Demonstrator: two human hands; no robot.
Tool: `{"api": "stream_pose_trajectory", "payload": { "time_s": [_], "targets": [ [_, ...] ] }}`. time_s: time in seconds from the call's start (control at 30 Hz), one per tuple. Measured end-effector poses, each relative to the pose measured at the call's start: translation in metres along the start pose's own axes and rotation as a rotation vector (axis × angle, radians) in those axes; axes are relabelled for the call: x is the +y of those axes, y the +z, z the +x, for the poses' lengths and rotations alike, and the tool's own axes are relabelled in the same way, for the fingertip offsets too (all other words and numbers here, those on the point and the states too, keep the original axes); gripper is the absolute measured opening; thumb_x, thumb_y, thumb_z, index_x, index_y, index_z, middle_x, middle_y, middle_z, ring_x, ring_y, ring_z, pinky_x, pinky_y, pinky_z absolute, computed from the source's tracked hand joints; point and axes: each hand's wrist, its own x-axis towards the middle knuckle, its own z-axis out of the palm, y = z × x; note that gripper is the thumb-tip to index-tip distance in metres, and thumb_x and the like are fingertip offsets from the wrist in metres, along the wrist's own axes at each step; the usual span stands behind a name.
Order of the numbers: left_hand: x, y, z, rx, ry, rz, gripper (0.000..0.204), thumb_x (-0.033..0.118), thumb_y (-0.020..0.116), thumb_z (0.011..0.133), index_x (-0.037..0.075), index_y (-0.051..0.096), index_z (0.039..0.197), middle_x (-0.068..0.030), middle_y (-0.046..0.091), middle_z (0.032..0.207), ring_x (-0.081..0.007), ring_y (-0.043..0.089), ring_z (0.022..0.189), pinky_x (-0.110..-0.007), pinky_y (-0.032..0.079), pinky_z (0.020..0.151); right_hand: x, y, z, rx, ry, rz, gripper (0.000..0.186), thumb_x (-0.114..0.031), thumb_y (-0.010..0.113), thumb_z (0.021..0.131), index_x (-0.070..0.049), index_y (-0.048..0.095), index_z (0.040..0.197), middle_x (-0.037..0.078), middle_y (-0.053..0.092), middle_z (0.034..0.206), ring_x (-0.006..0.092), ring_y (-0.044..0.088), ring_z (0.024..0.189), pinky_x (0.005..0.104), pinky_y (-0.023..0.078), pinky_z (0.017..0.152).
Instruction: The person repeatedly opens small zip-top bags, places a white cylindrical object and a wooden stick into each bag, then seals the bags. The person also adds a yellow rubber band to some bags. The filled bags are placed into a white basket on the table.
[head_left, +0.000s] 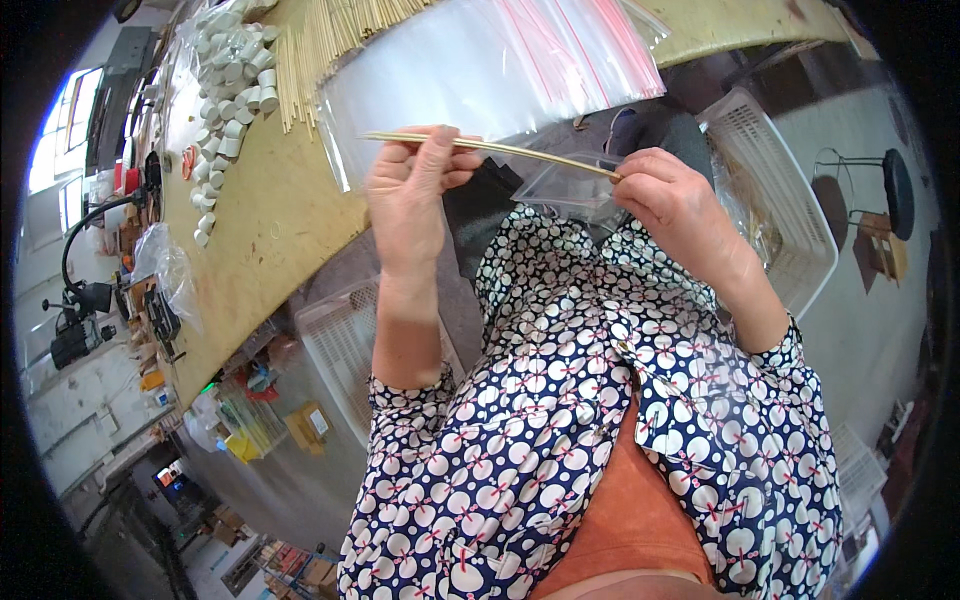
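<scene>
Several thin bamboo sticks [530,154] lie crosswise in front of me as one narrow bundle. My left hand [412,195] is closed around the bundle near its left end, thumb on top, with the tips sticking out past it. At the other end, my right hand [672,195] pinches the sticks between thumb and fingers. A clear plastic bag [565,190] hangs just below the sticks, beside my right fingers; whether those fingers also grip it I cannot tell. Beyond both hands, a stack of clear zip bags [430,85] with pink-red strips lies at the table edge.
On the yellowish table [265,250] lie a pile of loose bamboo sticks [325,50] and many small white cylindrical caps [225,125]. A white plastic crate [815,215] stands at my right, another crate [340,335] below the table at left. A stool [893,195] stands far right.
</scene>
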Motion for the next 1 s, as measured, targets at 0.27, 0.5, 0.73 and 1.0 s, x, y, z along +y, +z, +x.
{"api": "stream_pose_trajectory", "payload": {
  "time_s": [0.27,0.5,0.73,1.0],
  "targets": [
    [-0.001,-0.012,-0.006,0.053,0.044,0.042,0.015,0.019,0.072,0.098,0.005,0.069,0.100,-0.0095,0.075,0.084,-0.0108,0.070,0.069,-0.020,0.052,0.061,0.002,0.001,-0.002,-0.014,0.012,0.026,0.006,0.000,0.070,0.082,0.002,0.067,0.087,0.011,0.068,0.095,0.0290,0.066,0.096,0.0371,0.056,0.084],
    [-0.006,-0.012,-0.008,0.110,0.050,0.046,0.019,0.022,0.075,0.097,0.005,0.068,0.093,-0.0103,0.076,0.081,-0.0091,0.066,0.064,-0.021,0.051,0.060,0.006,0.003,-0.005,-0.045,0.018,0.038,0.005,-0.001,0.069,0.084,0.002,0.066,0.087,0.012,0.067,0.098,0.0304,0.065,0.099,0.0382,0.056,0.085],
    [-0.007,-0.011,-0.013,0.170,0.047,0.079,0.019,0.023,0.076,0.096,0.006,0.067,0.091,-0.0076,0.073,0.076,-0.0082,0.062,0.061,-0.021,0.049,0.059,0.009,0.005,-0.008,-0.042,0.022,0.068,0.006,-0.002,0.069,0.085,0.002,0.066,0.088,0.013,0.068,0.100,0.0312,0.065,0.100,0.0390,0.056,0.085],
    [-0.007,-0.011,-0.017,0.158,0.039,0.103,0.018,0.021,0.074,0.097,0.006,0.068,0.090,-0.0081,0.074,0.077,-0.0079,0.062,0.061,-0.021,0.048,0.059,0.010,0.007,-0.010,-0.050,0.037,0.052,0.005,-0.002,0.069,0.085,0.001,0.067,0.088,0.012,0.068,0.098,0.0303,0.066,0.097,0.0384,0.056,0.084]
  ]
}}
